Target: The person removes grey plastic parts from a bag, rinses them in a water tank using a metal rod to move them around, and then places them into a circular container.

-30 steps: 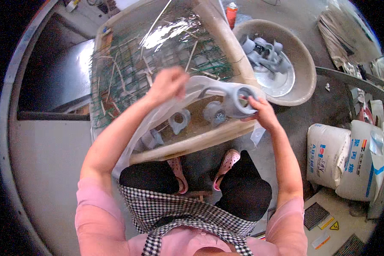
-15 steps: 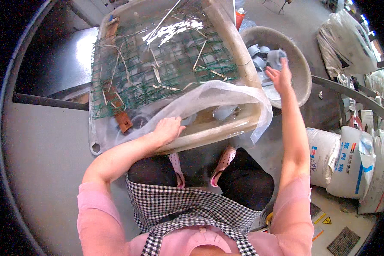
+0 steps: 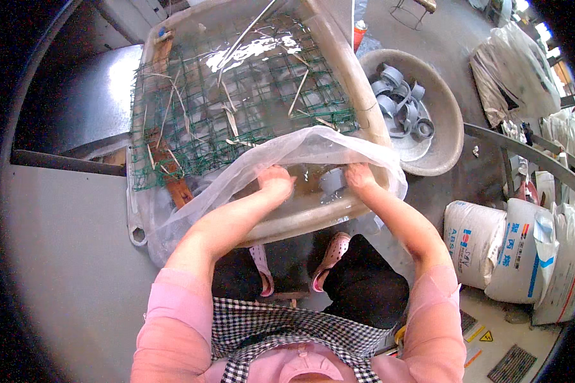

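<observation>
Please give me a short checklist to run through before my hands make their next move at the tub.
1. Left hand and right hand both past the near rim of the tub: ok.
2. White netting clear of the hands' work area: not ok, it drapes around it.
3. Grey piece visible near the right hand: ok.
4. Fingers gripping something: cannot tell, fingertips hidden.
5. Grey parts inside the round basin: ok.
</observation>
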### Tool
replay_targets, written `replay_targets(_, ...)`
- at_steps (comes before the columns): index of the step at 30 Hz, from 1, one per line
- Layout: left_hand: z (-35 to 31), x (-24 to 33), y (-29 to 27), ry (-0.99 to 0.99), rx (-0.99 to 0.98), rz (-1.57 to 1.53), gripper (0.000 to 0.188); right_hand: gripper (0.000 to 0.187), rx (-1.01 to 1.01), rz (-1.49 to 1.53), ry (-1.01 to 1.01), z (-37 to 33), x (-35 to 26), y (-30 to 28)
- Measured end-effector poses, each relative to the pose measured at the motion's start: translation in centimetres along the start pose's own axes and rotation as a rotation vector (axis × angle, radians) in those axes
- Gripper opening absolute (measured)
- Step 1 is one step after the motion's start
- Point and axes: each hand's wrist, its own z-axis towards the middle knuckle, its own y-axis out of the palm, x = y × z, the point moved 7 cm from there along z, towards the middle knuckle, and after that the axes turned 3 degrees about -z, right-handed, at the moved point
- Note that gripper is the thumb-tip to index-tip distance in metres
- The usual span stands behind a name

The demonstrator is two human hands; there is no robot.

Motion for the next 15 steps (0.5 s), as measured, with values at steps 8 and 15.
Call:
replay_targets(8,0.2,-0.1,1.8,0.1,-0.044,-0.144,0.041,0.023,0.153,0.258,-0.298,-1.1,-1.6,-5.3)
replay_targets(15,0.2,-1.1,2.2,-0.142,-0.233,-0.384,0.031,0.013,0.32,0.166,-0.281,-1.0,-3.8,-8.1)
